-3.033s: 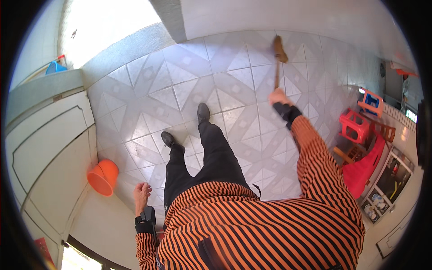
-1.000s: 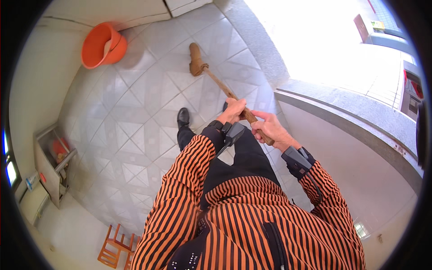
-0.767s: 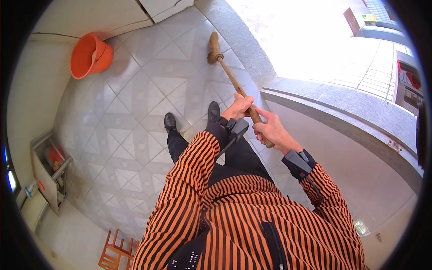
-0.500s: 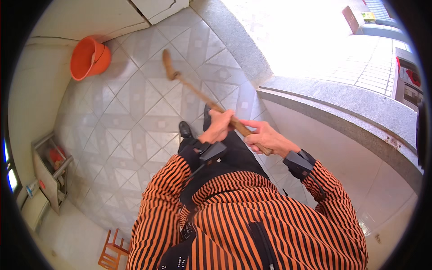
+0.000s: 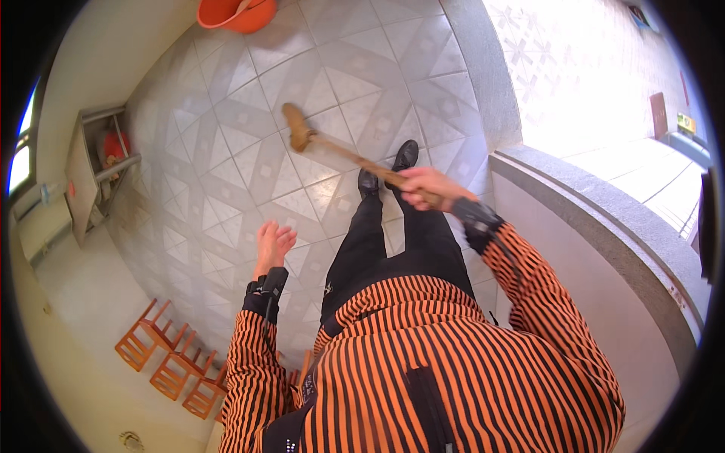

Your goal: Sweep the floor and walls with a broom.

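My right hand (image 5: 424, 189) grips the upper end of a hoe (image 5: 351, 156), a long wooden handle with a tan-brown head set at an angle. The handle slants forward and left, crossing in front of my black shoes. Its head is slightly blurred over the tiles; I cannot tell whether it touches them. My left hand (image 5: 275, 243) is off the handle, held out over the floor to the left with its fingers apart and nothing in it.
An orange bucket (image 5: 240, 19) stands at the far left. A metal-framed stand (image 5: 94, 170) is by the left wall, with several wooden chairs (image 5: 170, 370) at the lower left. A low wall with a stone ledge (image 5: 596, 211) runs along my right, beside a bright outdoor area.
My left hand has let go of the handle and moved left. The right hand keeps hold of the hoe, now with its handle lying flatter across the view. The view has shifted too.
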The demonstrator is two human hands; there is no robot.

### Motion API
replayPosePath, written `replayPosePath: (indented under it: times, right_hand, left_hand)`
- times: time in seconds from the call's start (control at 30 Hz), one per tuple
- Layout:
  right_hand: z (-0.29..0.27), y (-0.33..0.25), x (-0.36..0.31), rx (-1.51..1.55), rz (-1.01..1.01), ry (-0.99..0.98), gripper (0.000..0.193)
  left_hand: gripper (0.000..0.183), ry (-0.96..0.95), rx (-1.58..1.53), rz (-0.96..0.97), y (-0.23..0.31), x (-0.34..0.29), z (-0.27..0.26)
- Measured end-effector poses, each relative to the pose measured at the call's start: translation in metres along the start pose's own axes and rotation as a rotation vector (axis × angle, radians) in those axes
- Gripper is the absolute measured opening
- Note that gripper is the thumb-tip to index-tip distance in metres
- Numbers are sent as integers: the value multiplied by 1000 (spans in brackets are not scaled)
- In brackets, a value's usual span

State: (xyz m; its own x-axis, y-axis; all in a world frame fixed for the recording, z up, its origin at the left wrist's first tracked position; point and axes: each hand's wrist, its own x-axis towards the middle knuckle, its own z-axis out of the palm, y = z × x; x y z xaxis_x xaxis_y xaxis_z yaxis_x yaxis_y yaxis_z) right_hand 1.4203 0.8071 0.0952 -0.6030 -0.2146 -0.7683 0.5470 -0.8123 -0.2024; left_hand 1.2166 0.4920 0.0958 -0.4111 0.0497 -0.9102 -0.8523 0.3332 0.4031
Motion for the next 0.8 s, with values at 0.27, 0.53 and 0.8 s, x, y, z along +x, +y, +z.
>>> replayPosePath:
  times: [0.27, 0.53, 0.8]
  right_hand:
    - [-1, 34, -147, 39, -41, 542, 46]
    - [21, 27, -57, 14, 4, 291, 25]
    - [-58, -27, -135, -164, -15, 545, 61]
  left_hand:
    - [36, 12, 430, -173, -101, -9, -116]
    - [32, 25, 396, -52, -101, -20, -107]
    - [31, 38, 330, -83, -142, -48, -51]
